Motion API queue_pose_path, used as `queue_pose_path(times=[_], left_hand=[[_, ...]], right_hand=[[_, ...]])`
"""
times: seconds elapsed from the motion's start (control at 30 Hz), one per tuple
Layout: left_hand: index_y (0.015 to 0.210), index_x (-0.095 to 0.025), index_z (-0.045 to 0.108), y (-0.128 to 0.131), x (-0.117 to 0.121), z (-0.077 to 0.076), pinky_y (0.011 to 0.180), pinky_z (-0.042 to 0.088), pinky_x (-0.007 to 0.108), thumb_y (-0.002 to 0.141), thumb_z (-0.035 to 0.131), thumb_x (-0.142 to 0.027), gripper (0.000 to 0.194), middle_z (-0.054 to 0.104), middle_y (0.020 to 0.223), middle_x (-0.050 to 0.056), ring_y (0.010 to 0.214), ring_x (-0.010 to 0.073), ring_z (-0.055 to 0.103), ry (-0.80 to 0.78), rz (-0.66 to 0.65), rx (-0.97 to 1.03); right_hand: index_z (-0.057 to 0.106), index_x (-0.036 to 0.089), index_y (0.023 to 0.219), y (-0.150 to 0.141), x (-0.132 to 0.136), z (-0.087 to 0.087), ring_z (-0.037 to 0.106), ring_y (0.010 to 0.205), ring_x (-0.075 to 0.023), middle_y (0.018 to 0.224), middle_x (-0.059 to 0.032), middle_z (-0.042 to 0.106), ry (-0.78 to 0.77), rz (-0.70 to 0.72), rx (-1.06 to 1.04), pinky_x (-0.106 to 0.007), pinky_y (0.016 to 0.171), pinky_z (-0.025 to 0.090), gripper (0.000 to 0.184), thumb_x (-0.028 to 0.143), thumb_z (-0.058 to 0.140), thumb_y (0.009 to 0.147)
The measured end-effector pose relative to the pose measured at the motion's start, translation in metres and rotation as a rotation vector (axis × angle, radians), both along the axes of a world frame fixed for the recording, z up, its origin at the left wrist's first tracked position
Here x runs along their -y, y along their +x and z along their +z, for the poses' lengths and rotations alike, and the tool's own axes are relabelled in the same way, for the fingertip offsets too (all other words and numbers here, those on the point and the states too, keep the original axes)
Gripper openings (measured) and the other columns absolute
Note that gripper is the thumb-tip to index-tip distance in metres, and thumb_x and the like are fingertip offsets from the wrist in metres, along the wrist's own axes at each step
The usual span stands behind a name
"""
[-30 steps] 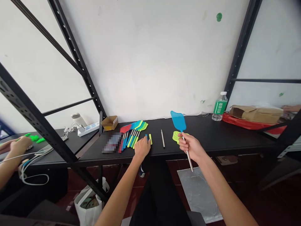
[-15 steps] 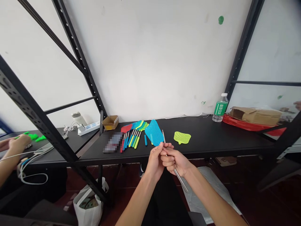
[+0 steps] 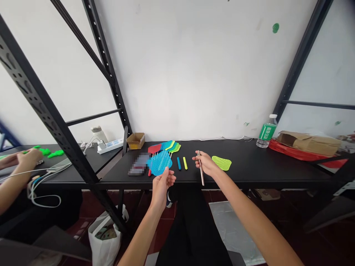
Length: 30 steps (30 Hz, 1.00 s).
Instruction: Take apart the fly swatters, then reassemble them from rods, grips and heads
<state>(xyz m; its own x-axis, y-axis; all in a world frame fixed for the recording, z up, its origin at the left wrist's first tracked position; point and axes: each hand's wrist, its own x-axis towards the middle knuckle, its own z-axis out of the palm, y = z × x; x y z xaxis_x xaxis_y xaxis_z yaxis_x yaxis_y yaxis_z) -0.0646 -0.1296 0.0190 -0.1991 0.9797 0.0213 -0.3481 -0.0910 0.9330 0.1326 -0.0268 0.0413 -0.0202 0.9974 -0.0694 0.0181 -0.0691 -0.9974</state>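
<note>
My left hand [image 3: 162, 183] pinches a blue fly-swatter head [image 3: 161, 163] near the front edge of the black table [image 3: 249, 166]. My right hand [image 3: 205, 163] is closed on a thin metal rod [image 3: 201, 173], apart from the head. Between the hands lie a short blue grip [image 3: 179, 163] and a yellow-green grip [image 3: 185, 163]. A loose yellow-green swatter head [image 3: 222, 163] rests just right of my right hand. A fan of finished swatters [image 3: 166, 146] in red, blue and green lies behind the left hand.
A small cardboard box [image 3: 135, 140] and a blurred flat item [image 3: 139, 165] sit at the table's left. A green-label water bottle [image 3: 266, 131], a brown carton [image 3: 309, 142] on red material stand at right. Another person's hand [image 3: 26, 159] works at the left table. Black rack posts frame the scene.
The blue head and the metal rod, joined and held in both hands before, are now apart: head in the left hand, rod in the right over the table.
</note>
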Motion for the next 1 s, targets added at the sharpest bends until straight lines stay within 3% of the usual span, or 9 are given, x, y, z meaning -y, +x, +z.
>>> queue_pose_path(times=[0.17,0.33,0.47,0.57,0.67,0.73,0.87,0.9,1.0], left_hand=[[0.082,-0.011,0.072,-0.001,0.001,-0.013,0.059,0.043,0.021,0.078,0.071,-0.062,0.051,0.065,0.068,0.005,0.060,0.0105,0.055,0.009,-0.041,-0.015],[0.079,-0.012,0.073,-0.002,0.004,-0.007,0.060,0.043,0.021,0.078,0.070,-0.063,0.051,0.065,0.067,0.005,0.061,0.0112,0.055,0.066,-0.088,-0.071],[0.078,-0.012,0.073,-0.003,0.004,-0.006,0.058,0.043,0.021,0.076,0.070,-0.064,0.052,0.064,0.065,0.006,0.058,0.0111,0.055,0.067,-0.100,-0.104],[0.077,-0.011,0.073,-0.004,0.002,-0.009,0.057,0.042,0.021,0.077,0.069,-0.065,0.054,0.065,0.063,0.006,0.057,0.0109,0.055,0.067,-0.117,-0.122],[0.076,-0.011,0.073,-0.002,0.001,-0.013,0.057,0.041,0.021,0.079,0.067,-0.065,0.054,0.065,0.062,0.006,0.057,0.0111,0.055,0.070,-0.147,-0.185],[0.076,-0.011,0.073,0.004,0.001,-0.018,0.057,0.041,0.021,0.081,0.064,-0.064,0.054,0.065,0.062,0.007,0.057,0.0115,0.055,0.074,-0.191,-0.260],[0.081,-0.011,0.073,0.022,0.004,-0.029,0.058,0.043,0.024,0.087,0.055,-0.065,0.057,0.067,0.064,0.007,0.057,0.0135,0.057,0.108,-0.334,-0.417],[0.084,-0.012,0.074,0.026,0.005,-0.031,0.059,0.044,0.025,0.089,0.053,-0.064,0.057,0.068,0.067,0.007,0.059,0.0147,0.058,0.125,-0.348,-0.477],[0.101,-0.016,0.074,0.033,0.007,-0.031,0.069,0.048,0.029,0.093,0.050,-0.058,0.049,0.073,0.088,0.008,0.075,0.0195,0.064,0.209,-0.258,-0.756]], right_hand=[[0.039,0.015,0.142,-0.020,-0.046,0.003,0.068,0.085,-0.0176,0.115,-0.0145,0.062,-0.003,-0.064,0.338,-0.026,0.071,0.055,0.062,0.002,0.051,0.084],[0.055,0.014,0.133,-0.034,-0.053,-0.006,0.052,0.127,-0.0347,0.133,-0.0205,0.052,0.070,-0.147,0.708,-0.039,0.099,0.045,0.059,-0.002,0.062,0.077],[0.062,0.012,0.125,-0.036,-0.050,-0.004,0.053,0.125,-0.0392,0.132,-0.0234,0.051,0.126,-0.176,0.863,-0.044,0.098,0.044,0.049,0.000,0.064,0.078],[0.061,0.013,0.127,-0.032,-0.037,0.004,0.054,0.125,-0.0359,0.131,-0.0215,0.054,0.198,-0.176,0.899,-0.041,0.098,0.045,0.041,0.008,0.061,0.086],[0.062,0.019,0.128,-0.026,-0.007,0.009,0.064,0.110,-0.0235,0.122,-0.0125,0.064,0.294,-0.085,0.790,-0.031,0.088,0.052,0.033,0.030,0.049,0.100],[0.060,0.018,0.128,-0.023,0.020,0.005,0.069,0.085,-0.0198,0.113,-0.0124,0.068,0.295,0.147,0.390,-0.029,0.069,0.055,0.043,0.046,0.042,0.101],[0.053,0.016,0.135,-0.007,0.052,-0.015,0.065,0.063,-0.0160,0.082,-0.0057,0.069,0.224,0.373,0.064,-0.026,0.057,0.052,0.061,0.048,0.069,0.085],[0.051,0.014,0.136,0.004,0.050,-0.020,0.063,0.061,-0.0154,0.079,-0.0045,0.068,0.219,0.339,0.052,-0.026,0.057,0.052,0.066,0.046,0.072,0.082],[0.038,0.012,0.147,0.055,0.026,-0.029,0.061,0.059,-0.0165,0.082,-0.0050,0.069,0.237,-0.048,0.128,-0.028,0.057,0.052,0.077,0.040,0.068,0.082]])
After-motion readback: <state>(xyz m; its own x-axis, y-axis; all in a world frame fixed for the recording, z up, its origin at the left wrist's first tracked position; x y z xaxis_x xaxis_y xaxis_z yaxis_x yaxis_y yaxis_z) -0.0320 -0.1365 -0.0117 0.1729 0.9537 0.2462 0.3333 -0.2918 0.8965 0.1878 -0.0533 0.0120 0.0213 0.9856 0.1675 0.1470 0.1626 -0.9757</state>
